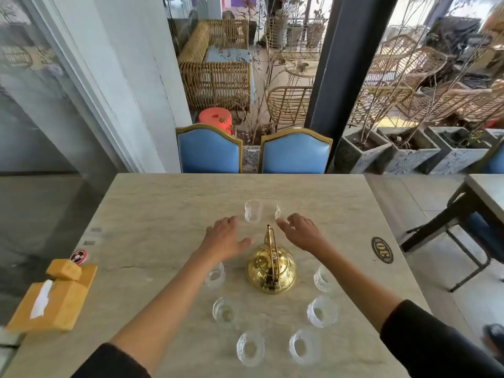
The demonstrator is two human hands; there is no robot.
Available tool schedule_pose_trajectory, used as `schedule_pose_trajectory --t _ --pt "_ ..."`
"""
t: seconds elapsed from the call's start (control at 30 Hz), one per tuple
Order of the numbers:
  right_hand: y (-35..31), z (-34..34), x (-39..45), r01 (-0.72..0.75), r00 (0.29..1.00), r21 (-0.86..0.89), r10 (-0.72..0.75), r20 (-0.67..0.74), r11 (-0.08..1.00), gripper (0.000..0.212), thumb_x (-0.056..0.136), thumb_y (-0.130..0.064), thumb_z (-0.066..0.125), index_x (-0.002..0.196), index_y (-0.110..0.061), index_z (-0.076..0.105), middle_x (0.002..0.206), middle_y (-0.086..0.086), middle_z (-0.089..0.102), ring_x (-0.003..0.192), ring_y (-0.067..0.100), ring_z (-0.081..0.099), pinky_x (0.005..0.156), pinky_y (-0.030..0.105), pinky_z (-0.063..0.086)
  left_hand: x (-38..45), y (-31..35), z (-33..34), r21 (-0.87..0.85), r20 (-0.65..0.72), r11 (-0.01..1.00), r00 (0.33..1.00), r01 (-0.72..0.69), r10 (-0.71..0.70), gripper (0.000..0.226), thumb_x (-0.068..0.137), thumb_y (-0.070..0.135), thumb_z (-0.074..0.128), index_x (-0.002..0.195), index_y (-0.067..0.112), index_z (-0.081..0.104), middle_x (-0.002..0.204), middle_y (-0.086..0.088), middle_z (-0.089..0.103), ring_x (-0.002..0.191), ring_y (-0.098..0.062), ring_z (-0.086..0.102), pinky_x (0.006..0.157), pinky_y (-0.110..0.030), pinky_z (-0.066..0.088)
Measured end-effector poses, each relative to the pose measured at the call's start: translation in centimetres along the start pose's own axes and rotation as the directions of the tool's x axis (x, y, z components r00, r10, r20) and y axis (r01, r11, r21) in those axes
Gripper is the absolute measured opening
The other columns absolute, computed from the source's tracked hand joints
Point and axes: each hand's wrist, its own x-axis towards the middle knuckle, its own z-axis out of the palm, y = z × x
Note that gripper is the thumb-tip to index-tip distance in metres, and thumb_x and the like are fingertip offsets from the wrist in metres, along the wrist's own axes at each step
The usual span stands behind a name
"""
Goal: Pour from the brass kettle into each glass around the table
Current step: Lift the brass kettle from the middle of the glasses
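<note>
The brass kettle [270,269] stands upright in the middle of the stone table [152,214], its handle raised. Several small clear glasses ring it: two at the far side [253,211] [280,210], one under my left forearm [215,276], one at the right [322,279], and more toward me [224,312] [321,311] [250,348] [304,347]. My left hand [225,238] hovers open, palm down, left of the kettle's spout. My right hand [301,231] hovers open to the right, fingertips close to the far right glass. Neither hand holds anything.
A wooden tissue box [51,298] sits at the table's left edge beside a small round red-rimmed disc [78,255]. A black oval number plate [382,249] lies at the right. Two blue chairs [208,150] [296,151] stand at the far side. Another table [488,192] stands to the right.
</note>
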Motion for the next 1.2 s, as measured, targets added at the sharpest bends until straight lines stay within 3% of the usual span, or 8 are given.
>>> schedule_pose_trajectory --t 0.1,0.23,0.37,0.5,0.67,1.03,1.13,1.2 --pt "1.1 2.6 0.5 -0.057 0.998 0.021 0.056 0.038 0.998 0.041 0.096 -0.056 0.049 0.09 -0.017 0.057 0.089 0.001 0.063 0.087 0.02 0.06 0.087 0.039 0.049 -0.1 -0.5 1.6 -0.009 0.038 1.0 0.999 0.014 -0.014 0.078 0.105 0.057 0.056 0.159 0.005 0.035 0.158 -0.018 0.048 0.146 -0.036 0.047 0.113 -0.051 0.045" --pt "1.5 6.2 0.5 -0.169 0.985 0.239 0.155 0.075 0.956 0.046 0.097 -0.04 0.056 0.06 -0.017 0.042 0.059 -0.001 0.044 0.056 0.015 0.044 0.057 0.027 0.039 -1.1 -1.5 4.9 -0.063 0.112 0.998 0.994 0.027 -0.02 0.077 0.105 0.056 0.059 0.158 0.005 0.038 0.158 -0.018 0.05 0.143 -0.036 0.05 0.111 -0.048 0.048" --pt "1.7 8.7 0.9 -0.296 0.954 0.458 0.242 0.175 0.838 0.034 0.098 -0.032 0.05 0.083 -0.005 0.064 0.079 0.01 0.064 0.072 0.021 0.061 0.067 0.033 0.047 -2.5 -2.3 7.4 -0.151 0.134 0.988 0.991 0.044 -0.024 0.081 0.105 0.052 0.061 0.165 0.005 0.032 0.165 -0.018 0.044 0.149 -0.034 0.046 0.117 -0.042 0.042" --pt "1.7 10.2 0.9 -0.341 0.939 0.603 0.287 0.188 0.721 0.033 0.102 -0.032 0.049 0.082 -0.01 0.062 0.067 0.004 0.059 0.056 0.017 0.059 0.052 0.026 0.044 -3.6 -2.6 8.7 -0.263 0.139 0.964 0.99 0.05 -0.013 0.081 0.105 0.049 0.063 0.166 0.006 0.032 0.171 -0.014 0.038 0.157 -0.031 0.038 0.123 -0.039 0.032" --pt "1.3 11.1 1.0 -0.322 0.942 0.642 0.302 0.145 0.696 0.039 0.102 -0.041 0.045 0.078 -0.013 0.059 0.061 -0.002 0.047 0.048 0.011 0.044 0.046 0.029 0.037 -4.3 -2.4 9.5 -0.328 0.133 0.944 0.991 0.041 0.004 0.076 0.106 0.046 0.064 0.164 0.007 0.035 0.17 -0.014 0.04 0.155 -0.032 0.04 0.123 -0.04 0.036" --pt "-1.0 6.9 -0.9 -0.217 0.958 0.706 0.285 0.023 0.674 0.046 0.101 -0.044 0.052 0.066 -0.014 0.054 0.056 -0.002 0.046 0.047 0.014 0.041 0.047 0.03 0.036 -3.1 -3.5 7.2 -0.346 0.118 0.938 0.99 -0.035 0.08 0.071 0.107 0.047 0.06 0.163 0.009 0.038 0.165 -0.015 0.046 0.151 -0.03 0.045 0.116 -0.039 0.041" --pt "-1.8 4.6 -2.6 -0.164 0.97 0.72 0.242 -0.005 0.674 0.039 0.102 -0.037 0.053 0.073 -0.012 0.057 0.059 -0.002 0.047 0.046 0.01 0.042 0.045 0.025 0.037 -2.5 -3.0 6.0 -0.48 0.108 0.877 0.993 0.005 0.053 0.087 0.099 0.072 0.055 0.158 0.009 0.044 0.157 -0.014 0.055 0.143 -0.03 0.053 0.111 -0.038 0.046" --pt "-2.5 2.8 -4.4 -0.113 0.98 0.704 0.196 -0.037 0.701 0.037 0.103 -0.035 0.053 0.073 -0.012 0.057 0.059 -0.003 0.047 0.045 0.007 0.042 0.044 0.022 0.036 -2.7 -1.9 5.3 -0.595 0.058 0.803 0.997 0.002 0.041 0.113 0.076 0.101 0.042 0.145 0.012 0.051 0.132 -0.01 0.061 0.121 -0.025 0.058 0.089 -0.027 0.048"
